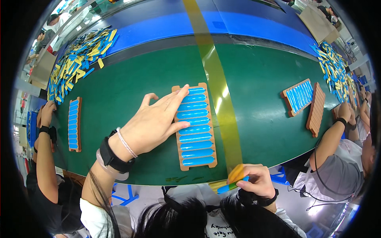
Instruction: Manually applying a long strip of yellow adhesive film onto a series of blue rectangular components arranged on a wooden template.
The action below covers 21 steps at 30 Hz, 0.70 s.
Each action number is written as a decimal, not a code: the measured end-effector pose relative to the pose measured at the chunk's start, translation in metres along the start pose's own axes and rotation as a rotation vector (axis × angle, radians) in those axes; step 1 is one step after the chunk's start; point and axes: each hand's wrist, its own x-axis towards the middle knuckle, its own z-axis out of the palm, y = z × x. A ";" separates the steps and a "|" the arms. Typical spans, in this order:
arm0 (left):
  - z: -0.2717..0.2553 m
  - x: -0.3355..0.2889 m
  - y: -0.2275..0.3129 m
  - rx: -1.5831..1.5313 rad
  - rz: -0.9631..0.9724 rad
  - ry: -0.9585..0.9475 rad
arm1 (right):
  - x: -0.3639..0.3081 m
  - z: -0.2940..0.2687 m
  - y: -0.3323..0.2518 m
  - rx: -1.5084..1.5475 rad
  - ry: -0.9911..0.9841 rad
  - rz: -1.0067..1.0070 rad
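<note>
In front of me on the green table stands a brown slotted tray (184,167), its slots filled with a row of glossy blue strips (196,137). My left hand (152,123) lies over the tray's left side, fingers apart. Its index fingertip rests at the top slot and its thumb partway down the row. Off the table's near edge, my right hand (256,180) is closed around a small bundle of strips. A blue strip (228,188) and yellow strips (236,173) stick out from its fingers; how many it holds is hidden.
Heaps of blue and yellow strips (81,59) lie at far left and far right (333,69). A filled tray (79,131) stands left; another (289,105) and an empty brown one (316,111) lie right. Yellow tape (216,71) crosses the table. Co-workers' arms (47,170) flank me.
</note>
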 end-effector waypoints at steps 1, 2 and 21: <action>0.000 -0.001 -0.002 -0.007 0.001 -0.004 | -0.001 0.002 -0.001 0.009 0.017 0.034; 0.000 -0.001 -0.003 -0.015 0.001 -0.006 | -0.001 0.005 -0.002 0.021 0.027 0.046; 0.086 -0.069 0.082 -0.308 -0.278 0.577 | 0.009 0.063 0.001 0.086 0.395 0.265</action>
